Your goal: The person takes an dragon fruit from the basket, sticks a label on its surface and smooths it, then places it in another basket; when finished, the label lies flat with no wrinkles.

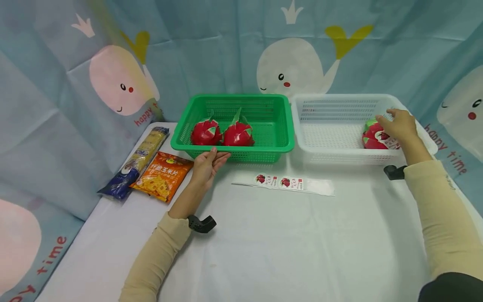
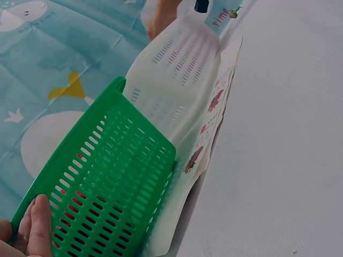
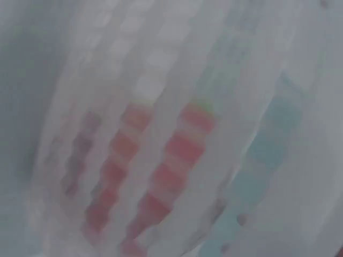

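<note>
At the front rim of the green basket (image 1: 234, 148) my left hand (image 1: 206, 168) pinches the edge, thumb on top and fingers against the outer wall. The left wrist view shows those fingers (image 2: 40, 227) on the slotted side. Two red dragon fruits (image 1: 206, 132) sit side by side in this basket. Over the right end of the white basket (image 1: 336, 154) hovers my right hand (image 1: 401, 126), fingers loosely bent and gripping nothing. Just below it lies a dragon fruit (image 1: 371, 140) with a round-and-square label. Blurred white basket slats (image 3: 177, 134) with red behind fill the right wrist view.
A backing strip (image 1: 318, 186) with two dragon fruit stickers (image 1: 266, 180) lies before the baskets. To the left are an orange snack bag (image 1: 162, 177) and a long blue-and-yellow packet (image 1: 137, 161). A printed curtain (image 1: 226, 63) hangs close behind.
</note>
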The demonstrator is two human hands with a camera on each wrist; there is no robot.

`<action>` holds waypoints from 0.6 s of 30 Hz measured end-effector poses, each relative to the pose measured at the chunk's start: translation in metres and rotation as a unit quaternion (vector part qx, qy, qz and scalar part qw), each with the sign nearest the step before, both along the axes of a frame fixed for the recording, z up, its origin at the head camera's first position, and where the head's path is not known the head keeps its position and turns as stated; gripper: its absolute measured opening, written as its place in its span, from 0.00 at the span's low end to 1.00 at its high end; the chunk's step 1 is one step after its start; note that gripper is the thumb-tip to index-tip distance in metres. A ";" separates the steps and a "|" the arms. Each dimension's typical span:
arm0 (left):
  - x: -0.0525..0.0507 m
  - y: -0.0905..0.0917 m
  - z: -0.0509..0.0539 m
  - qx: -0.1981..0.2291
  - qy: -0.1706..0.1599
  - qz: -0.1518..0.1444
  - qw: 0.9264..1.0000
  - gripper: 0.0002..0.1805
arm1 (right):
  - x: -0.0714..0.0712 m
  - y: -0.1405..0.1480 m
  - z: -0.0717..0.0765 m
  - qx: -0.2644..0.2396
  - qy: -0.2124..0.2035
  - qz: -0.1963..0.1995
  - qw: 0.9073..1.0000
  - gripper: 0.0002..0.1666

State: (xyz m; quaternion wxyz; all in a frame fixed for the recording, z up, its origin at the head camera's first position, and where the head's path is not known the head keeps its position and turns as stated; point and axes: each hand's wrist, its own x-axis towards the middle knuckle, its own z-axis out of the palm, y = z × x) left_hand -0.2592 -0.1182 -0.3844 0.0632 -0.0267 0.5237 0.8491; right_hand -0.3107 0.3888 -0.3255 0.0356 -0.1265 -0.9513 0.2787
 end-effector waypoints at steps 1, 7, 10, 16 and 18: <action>0.000 0.000 0.000 -0.002 0.001 0.002 1.000 0.13 | 0.000 -0.012 0.003 -0.004 0.030 -0.003 1.000 0.45; 0.000 0.000 0.000 0.002 0.001 0.005 1.000 0.12 | -0.004 -0.104 0.019 -0.030 0.105 0.077 0.991 0.38; 0.000 -0.001 0.000 0.008 0.000 0.003 1.000 0.12 | -0.007 -0.156 0.021 -0.030 0.098 0.124 0.987 0.38; 0.001 -0.005 0.002 0.013 -0.001 -0.019 1.000 0.14 | -0.012 -0.251 0.021 -0.042 0.050 0.223 0.973 0.40; 0.001 -0.006 0.004 0.015 -0.005 -0.027 1.000 0.15 | -0.016 -0.276 0.019 -0.052 0.009 0.242 0.969 0.41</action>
